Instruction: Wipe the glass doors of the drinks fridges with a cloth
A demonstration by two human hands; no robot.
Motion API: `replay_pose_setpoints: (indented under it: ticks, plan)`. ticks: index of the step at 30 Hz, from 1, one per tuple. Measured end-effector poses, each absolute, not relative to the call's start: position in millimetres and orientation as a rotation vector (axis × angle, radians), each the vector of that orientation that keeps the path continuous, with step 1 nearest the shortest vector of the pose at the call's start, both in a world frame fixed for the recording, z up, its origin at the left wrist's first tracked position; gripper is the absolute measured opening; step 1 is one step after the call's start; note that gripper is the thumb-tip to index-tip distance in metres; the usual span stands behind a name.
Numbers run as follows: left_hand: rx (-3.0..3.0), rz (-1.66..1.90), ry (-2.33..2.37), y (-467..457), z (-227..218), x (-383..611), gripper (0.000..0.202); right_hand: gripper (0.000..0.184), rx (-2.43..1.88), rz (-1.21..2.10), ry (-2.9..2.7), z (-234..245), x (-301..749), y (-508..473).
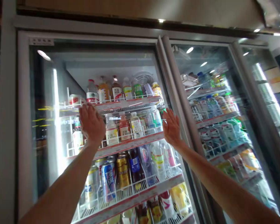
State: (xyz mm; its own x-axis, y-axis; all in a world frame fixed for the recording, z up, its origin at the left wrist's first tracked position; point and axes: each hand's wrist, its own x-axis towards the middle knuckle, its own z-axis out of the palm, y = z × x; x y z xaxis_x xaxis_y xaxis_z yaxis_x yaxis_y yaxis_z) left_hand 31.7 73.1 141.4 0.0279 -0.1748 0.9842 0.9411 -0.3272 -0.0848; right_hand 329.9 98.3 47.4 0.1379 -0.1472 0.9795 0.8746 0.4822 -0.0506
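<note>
Both my arms reach up to the glass door of a drinks fridge. My left hand lies flat and open against the glass, in front of the second shelf. My right hand is open too, fingers stretched up, pressed near the door's right frame. Neither hand holds anything. Behind the glass stand bottles on the top shelf, more bottles on the second, and cans lower down.
A second glass door to the right shows shelves of bottles and cartons. A third door follows at the far right. The grey fridge frame rises at left. Ceiling lights reflect in the glass.
</note>
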Motion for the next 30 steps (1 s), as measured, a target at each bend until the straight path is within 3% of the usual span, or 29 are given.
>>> replay_pose_setpoints:
  ticks: [7,13,20,26,30]
  plan:
    - [-1.777,-0.749,-0.406,90.5,100.4,146.6,0.043,0.050,-0.730,-0.893,-1.319,29.0,335.0,90.3]
    - [-1.524,-1.268,-0.717,99.4,139.9,167.1,0.044,0.049,-0.782,-0.879,-1.256,8.4,373.0,92.9]
    - [-1.908,-0.653,-0.296,109.0,61.3,234.2,0.041,0.048,-0.810,-0.886,-1.291,-8.6,392.9,86.5]
    - [-1.803,-0.832,-0.521,104.3,54.4,238.6,0.045,0.049,-0.809,-0.859,-1.273,-11.5,405.3,79.0]
    - [-1.952,-0.576,-0.304,95.3,4.7,218.3,0.046,0.048,-0.823,-0.850,-1.296,-23.3,402.3,79.8]
